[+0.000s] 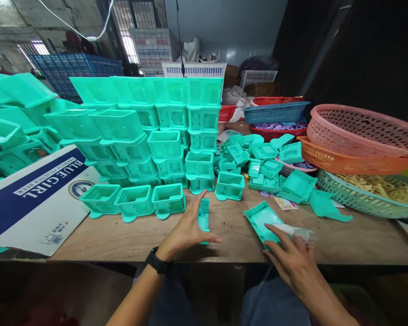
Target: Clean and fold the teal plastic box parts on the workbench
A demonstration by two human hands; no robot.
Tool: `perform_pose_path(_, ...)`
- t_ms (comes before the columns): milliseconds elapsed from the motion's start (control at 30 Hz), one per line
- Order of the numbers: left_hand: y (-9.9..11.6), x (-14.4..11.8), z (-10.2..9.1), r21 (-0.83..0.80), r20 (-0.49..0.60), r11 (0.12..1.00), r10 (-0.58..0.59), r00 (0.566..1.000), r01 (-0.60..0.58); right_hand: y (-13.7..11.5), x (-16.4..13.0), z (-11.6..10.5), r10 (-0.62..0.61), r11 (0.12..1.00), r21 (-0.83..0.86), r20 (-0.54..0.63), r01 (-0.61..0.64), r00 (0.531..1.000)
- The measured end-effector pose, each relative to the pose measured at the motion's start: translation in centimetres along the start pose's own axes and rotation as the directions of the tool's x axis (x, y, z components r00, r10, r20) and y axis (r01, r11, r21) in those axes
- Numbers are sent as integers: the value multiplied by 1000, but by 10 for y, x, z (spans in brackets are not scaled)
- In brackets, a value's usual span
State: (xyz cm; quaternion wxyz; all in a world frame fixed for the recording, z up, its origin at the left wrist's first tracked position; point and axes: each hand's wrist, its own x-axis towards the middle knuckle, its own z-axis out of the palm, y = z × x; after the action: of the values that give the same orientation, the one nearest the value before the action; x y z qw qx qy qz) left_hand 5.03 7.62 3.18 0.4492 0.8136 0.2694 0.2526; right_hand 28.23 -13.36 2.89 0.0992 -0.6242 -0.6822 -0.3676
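My left hand is open, thumb and fingers spread apart beside a narrow green plastic part on the table. Whether it touches that part is unclear. On the right, my right hand grips the near edge of a shallow green plastic panel with raised rims. A translucent whitish tube-like thing lies along the same hand, partly hidden by the fingers; its kind is not plain. Just beyond, a small open green box stands on the table, and three more green boxes form a row to the left.
Stacked green boxes rise behind the row. A printed cardboard box leans at left. Loose green parts are heaped at back right, near a pink basket and a pale green basket. The table edge runs in front.
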Motion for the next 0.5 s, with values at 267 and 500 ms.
perform_pose_path(267, -3, -18, 19, -55, -17, 995, 81, 997, -82, -31, 24, 14, -22, 964, 265, 10, 18, 1000)
perform_pose_path(500, -20, -28, 27, -91, 50, 992, 95, 994, -90, -48, 44, 4, -283, 936, 213, -8, 278, 959)
